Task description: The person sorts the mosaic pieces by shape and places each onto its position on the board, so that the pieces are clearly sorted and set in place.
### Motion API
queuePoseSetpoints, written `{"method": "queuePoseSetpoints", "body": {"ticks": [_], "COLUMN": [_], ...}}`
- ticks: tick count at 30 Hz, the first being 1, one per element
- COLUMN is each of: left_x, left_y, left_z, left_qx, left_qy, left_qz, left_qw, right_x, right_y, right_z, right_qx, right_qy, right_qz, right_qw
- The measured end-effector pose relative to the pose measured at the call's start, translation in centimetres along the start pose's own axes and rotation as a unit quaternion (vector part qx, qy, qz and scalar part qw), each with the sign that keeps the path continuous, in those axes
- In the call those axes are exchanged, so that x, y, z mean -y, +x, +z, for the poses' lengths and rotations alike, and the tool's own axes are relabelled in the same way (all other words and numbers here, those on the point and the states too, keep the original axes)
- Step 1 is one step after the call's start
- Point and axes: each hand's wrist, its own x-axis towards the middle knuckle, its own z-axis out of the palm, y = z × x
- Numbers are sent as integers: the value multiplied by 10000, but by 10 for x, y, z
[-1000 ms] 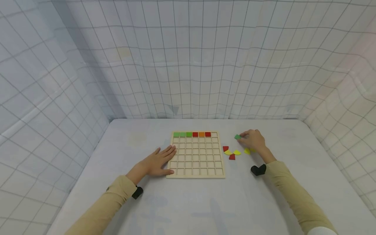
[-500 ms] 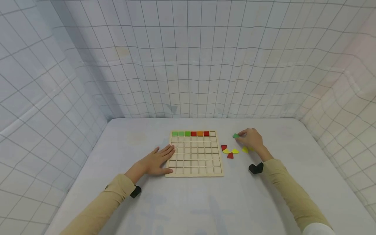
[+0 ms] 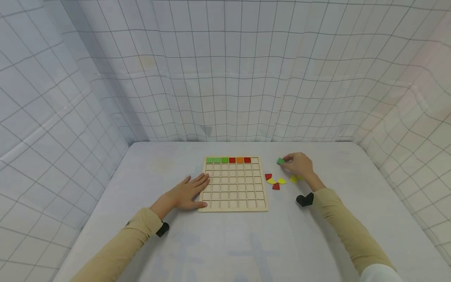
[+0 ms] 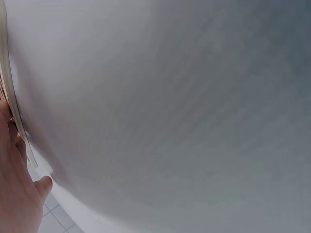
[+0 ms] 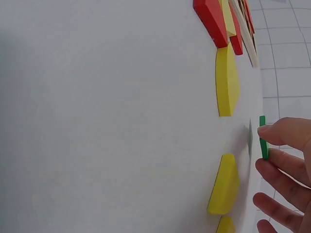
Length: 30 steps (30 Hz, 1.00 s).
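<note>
Tan sleeve [image 3: 119,243] in from lower left — plain woven fabric, rolled cuff, black wrist unit [image 3: 162,229] under it. Left hand [image 3: 186,194] lies palm down at left of centre, fingers out straight, tips resting on the left margin of the board [image 3: 233,188]; left wrist view shows just the hand and the board's pale edge at far left.

Board: light wood, thin raised ribs, square cells, lower middle of frame. Top row left to right: two pale green tiles [image 3: 209,160], a deeper green tile [image 3: 224,160], red tile [image 3: 232,160], orange tile [image 3: 240,160], another red; last cell shows bare wood. Tiles are flat squares, smooth-faced.

Right of board: two red pieces [image 3: 276,187] and two yellow pieces [image 3: 282,181] in a loose cluster, corners touching or nearly so. Yellows are fan-shaped; right wrist view shows solid slabs with flat sides.

Further right: green chip [image 3: 280,161] level with the top row, well apart from the board, pinched between right hand's [image 3: 299,164] thumb and fingers — edge-on in right wrist view, thin; full outline hidden. Other fingers loosely bent. Two more yellows [image 3: 293,179] below that hand, one partly hidden.
</note>
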Motion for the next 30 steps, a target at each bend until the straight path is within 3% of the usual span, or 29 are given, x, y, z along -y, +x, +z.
{"method": "queuePoseSetpoints", "body": {"ticks": [30], "left_x": [1], "left_y": [2], "left_z": [2], "left_qx": [89], "left_qy": [43], "left_qz": [-84], "left_qw": [9999], "right_x": [45], "right_y": [16], "right_z": [14], "right_qx": [4], "right_qy": [260], "right_qz": [-774], "right_qw": [9967]}}
